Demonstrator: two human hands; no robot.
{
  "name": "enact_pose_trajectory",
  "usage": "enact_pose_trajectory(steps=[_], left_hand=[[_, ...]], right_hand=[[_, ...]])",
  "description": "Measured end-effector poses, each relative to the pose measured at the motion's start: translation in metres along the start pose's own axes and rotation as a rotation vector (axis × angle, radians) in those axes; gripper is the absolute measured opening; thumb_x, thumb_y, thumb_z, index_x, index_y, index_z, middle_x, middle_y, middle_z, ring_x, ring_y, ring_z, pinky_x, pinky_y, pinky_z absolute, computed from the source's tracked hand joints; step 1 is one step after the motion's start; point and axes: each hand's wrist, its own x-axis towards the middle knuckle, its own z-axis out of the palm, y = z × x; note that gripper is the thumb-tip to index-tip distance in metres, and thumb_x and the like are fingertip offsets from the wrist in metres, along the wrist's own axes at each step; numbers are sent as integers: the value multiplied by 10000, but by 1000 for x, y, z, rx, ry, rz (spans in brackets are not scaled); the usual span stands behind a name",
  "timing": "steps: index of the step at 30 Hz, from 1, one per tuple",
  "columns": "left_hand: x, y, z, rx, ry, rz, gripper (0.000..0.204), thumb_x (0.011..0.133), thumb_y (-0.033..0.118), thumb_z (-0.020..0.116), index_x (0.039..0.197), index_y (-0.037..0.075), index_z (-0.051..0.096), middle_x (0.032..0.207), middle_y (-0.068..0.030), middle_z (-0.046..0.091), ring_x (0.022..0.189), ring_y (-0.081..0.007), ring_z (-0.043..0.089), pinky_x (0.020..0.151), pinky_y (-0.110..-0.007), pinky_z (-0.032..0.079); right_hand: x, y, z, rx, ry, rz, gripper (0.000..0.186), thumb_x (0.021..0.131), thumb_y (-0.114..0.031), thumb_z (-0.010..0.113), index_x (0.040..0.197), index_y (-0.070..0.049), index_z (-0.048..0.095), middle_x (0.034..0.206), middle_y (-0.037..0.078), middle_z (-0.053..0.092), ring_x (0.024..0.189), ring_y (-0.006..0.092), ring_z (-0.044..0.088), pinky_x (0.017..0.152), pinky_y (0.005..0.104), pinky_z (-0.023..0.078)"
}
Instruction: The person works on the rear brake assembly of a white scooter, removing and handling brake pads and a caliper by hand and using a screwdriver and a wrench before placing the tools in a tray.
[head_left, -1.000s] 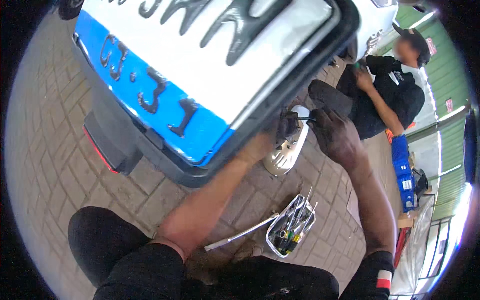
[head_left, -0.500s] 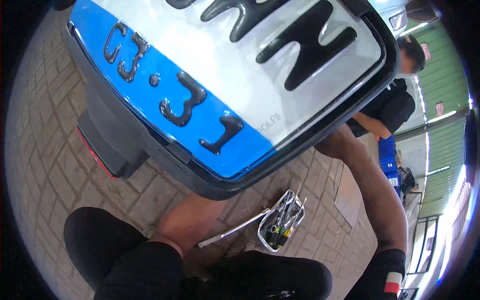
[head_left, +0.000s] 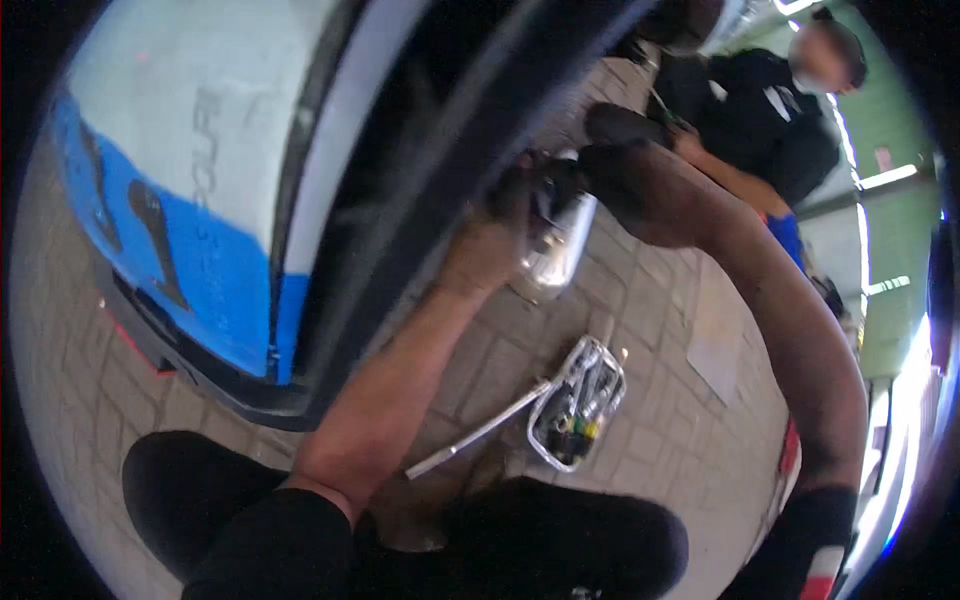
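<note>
- Silver canister (head_left: 552, 258), muffler-like, with a rounded near end: just beyond the far left corner of the tool tray (head_left: 533, 428), between the person's hands. I cannot tell whether it is fixed to anything.
- Left hand (head_left: 486, 247): at the canister's left side, fingers curled into shadow and blurred. I cannot tell how far they are closed or what they grip.
- Right hand (head_left: 640, 195): darkened, bent inward, at the canister's far end. Fingers bunched; whether a tool is held, I cannot tell.
- Dark fitting (head_left: 560, 185): at the far end of the canister, between both hands; detail lost.
- Stage of work: under way, in my judgement, since both hands are busy at that far end. Whether any part is loosened or fastened does not show, so what remains cannot be counted.
- Tools (head_left: 580, 405), assorted, some yellow-handled: within the tray's rim, on the brick paving (head_left: 645, 440).
- Long silver wrench (head_left: 472, 440): on the paving, its far end against the tray's left edge.
- Number plate (head_left: 175, 130), white and blue, in its black holder (head_left: 235, 402): seated, close by on the left.
- Flat pale sheet (head_left: 712, 345): on the paving, past the tray's right edge.
- Co-worker (head_left: 775, 125), dark clothing: low down, beyond the right hand.
</note>
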Motion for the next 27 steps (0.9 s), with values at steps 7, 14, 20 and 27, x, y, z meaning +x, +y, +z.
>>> enact_pose_trajectory(steps=[7, 14, 20, 27], left_hand=[[2, 7, 9, -168, -51, -159, 420, 966, 245, 456, 1308, 6, 412, 1117, -265, 580, 1068, -458, 529, 933, -467, 414], [19, 28, 1, -334, -108, -717, 611, 955, 511, 445, 1241, -20, 541, 1185, -225, 599, 1106, -372, 555, 975, -376, 401], [12, 16, 0, -688, -110, -642, 613, 970, 488, 448, 1313, -18, 493, 1272, -168, 565, 1159, -227, 518, 1030, -359, 356], [16, 11, 5, -865, -39, -765, 608, 954, 428, 507, 1426, 71, 371, 1419, -101, 417, 1275, -245, 422, 1066, -387, 333]], right_hand=[[-40, 6, 56, 644, 491, 348, 411, 958, -337, 527, 1131, 32, 583, 1091, 201, 631, 1035, 302, 599, 915, 345, 444], [-207, 46, 351, 240, -134, 559, 252, 836, -157, 564, 1023, -3, 635, 1037, 193, 653, 973, 375, 616, 855, 430, 497], [-253, -35, 509, 128, -467, 720, 193, 721, -198, 607, 785, -48, 711, 814, 182, 679, 720, 340, 659, 620, 442, 523], [-243, -63, 480, 362, -357, 955, 280, 824, -197, 539, 936, 18, 679, 1047, 235, 640, 956, 365, 646, 832, 448, 521]])
